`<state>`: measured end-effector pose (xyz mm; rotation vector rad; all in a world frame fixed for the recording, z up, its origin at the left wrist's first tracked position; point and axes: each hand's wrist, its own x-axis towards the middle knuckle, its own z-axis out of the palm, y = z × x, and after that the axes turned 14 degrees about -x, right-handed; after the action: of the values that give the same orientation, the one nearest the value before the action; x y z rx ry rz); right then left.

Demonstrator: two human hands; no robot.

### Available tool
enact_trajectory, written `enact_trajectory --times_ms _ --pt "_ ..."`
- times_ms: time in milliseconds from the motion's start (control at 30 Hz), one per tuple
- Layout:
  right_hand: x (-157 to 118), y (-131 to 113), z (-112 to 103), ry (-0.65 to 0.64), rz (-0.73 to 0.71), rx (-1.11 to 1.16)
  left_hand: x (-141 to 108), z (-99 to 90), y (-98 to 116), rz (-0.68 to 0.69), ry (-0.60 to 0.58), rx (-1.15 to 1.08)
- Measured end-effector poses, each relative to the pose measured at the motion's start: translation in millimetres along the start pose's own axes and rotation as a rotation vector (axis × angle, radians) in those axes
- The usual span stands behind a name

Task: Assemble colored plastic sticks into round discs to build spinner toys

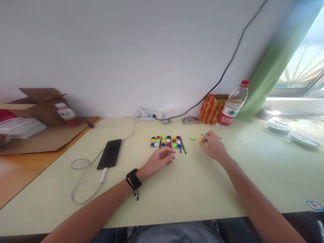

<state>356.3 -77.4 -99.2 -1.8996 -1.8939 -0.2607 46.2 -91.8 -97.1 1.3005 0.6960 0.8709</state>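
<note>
My left hand (162,157) rests on the table just in front of several small coloured discs (163,141). Its fingers curl loosely, with a gap to the thumb, and nothing shows between them. Thin coloured sticks (185,145) lie between the rows of discs and at their right end. Farther right, my right hand (213,145) reaches down over a few loose small pieces, its thumb and fingers drawn together. What it pinches, if anything, is too small to make out. Beside its fingertips are a yellow piece (199,139) and a green disc (192,138).
A black phone (109,154) with a white charging cable lies at left. A power strip (148,114) runs along the wall. At the back right stand a water bottle (232,106) and a red-and-yellow striped bag (209,109). Cardboard (50,135) covers the far left; white discs (278,126) are stacked right.
</note>
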Motion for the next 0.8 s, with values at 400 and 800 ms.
enact_trajectory --times_ms 400,800 --pt "5.7 27.0 5.8 -0.096 0.062 -0.242 -1.3 1.8 2.1 -0.01 -0.013 0.024" --pt "6.7 22.0 15.6 -0.152 -0.231 -0.158 -2.5 2.6 3.6 -0.004 -0.026 0.046"
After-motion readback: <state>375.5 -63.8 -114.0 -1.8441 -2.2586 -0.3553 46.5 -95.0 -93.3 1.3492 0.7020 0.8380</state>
